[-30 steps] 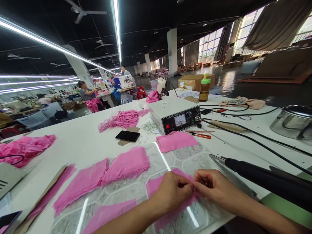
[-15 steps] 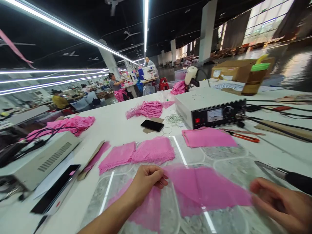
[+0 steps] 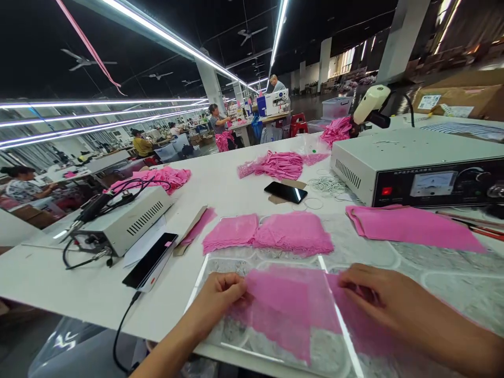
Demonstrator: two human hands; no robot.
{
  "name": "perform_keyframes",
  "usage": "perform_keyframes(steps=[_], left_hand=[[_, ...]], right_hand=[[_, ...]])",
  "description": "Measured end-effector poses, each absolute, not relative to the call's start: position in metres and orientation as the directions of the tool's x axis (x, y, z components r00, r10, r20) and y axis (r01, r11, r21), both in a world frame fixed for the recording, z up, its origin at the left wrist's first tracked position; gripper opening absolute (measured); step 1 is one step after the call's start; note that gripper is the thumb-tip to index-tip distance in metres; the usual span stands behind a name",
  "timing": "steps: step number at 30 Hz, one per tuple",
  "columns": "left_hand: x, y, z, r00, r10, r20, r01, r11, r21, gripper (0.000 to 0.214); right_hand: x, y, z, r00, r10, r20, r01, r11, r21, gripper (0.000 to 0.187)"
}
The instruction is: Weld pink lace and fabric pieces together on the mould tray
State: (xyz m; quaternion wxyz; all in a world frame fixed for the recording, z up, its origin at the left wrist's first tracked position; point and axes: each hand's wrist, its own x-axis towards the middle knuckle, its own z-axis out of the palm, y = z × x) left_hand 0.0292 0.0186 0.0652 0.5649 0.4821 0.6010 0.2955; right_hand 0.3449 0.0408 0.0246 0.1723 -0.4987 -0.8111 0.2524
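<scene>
My left hand (image 3: 222, 302) pinches the left edge of a sheer pink fabric piece (image 3: 281, 310) that lies over the glossy clear mat (image 3: 331, 362). Fingertips of my right hand (image 3: 378, 296) are closed on pink fabric at the other side, and more pink fabric (image 3: 364, 331) lies under that hand. Where one layer ends and another starts between the hands is hard to make out. Just beyond them sit two neat stacks of pink pieces, a left stack (image 3: 230, 231) and a right stack (image 3: 293, 233). A folded pink stack (image 3: 409, 226) lies further right.
A control box with a meter (image 3: 435, 181) stands at right, another grey box (image 3: 129, 223) with cables at left. A black phone (image 3: 285, 192), a tablet-like device (image 3: 151, 260), bundled pink strips (image 3: 279, 165) and a pink heap (image 3: 165, 176) lie on the white table (image 3: 74, 278). Co-workers sit beyond.
My view has turned left. My right hand has come in toward my left and now pinches pink fabric. The black-handled bladed tool at right has left view.
</scene>
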Motion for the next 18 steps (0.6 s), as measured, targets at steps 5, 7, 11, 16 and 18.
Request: perform_keyframes(steps=[5,7,11,16,18], left_hand=[[0.019,0.017,0.068,0.116,0.919,-0.376,0.255,0.339,0.906,0.035],[0.017,0.017,0.067,0.124,0.92,-0.372,0.258,0.333,0.907,0.032],[0.015,0.019,0.063,0.152,0.918,-0.366,0.275,0.316,0.908,0.03],[0.011,0.027,0.057,0.174,0.933,-0.314,0.351,0.239,0.905,0.031],[0.008,0.03,0.056,0.174,0.944,-0.281,0.404,0.192,0.894,0.031]], right_hand=[[0.304,0.06,0.044,-0.477,0.879,-0.023,0.763,0.401,-0.507,0.011],[0.3,0.048,0.046,-0.536,0.843,-0.031,0.734,0.449,-0.51,0.011],[0.302,0.019,0.038,-0.654,0.755,-0.047,0.669,0.549,-0.501,0.013],[0.31,0.012,0.027,-0.651,0.759,-0.003,0.681,0.582,-0.444,0.024],[0.308,0.013,0.03,-0.651,0.758,0.025,0.676,0.595,-0.436,0.024]])
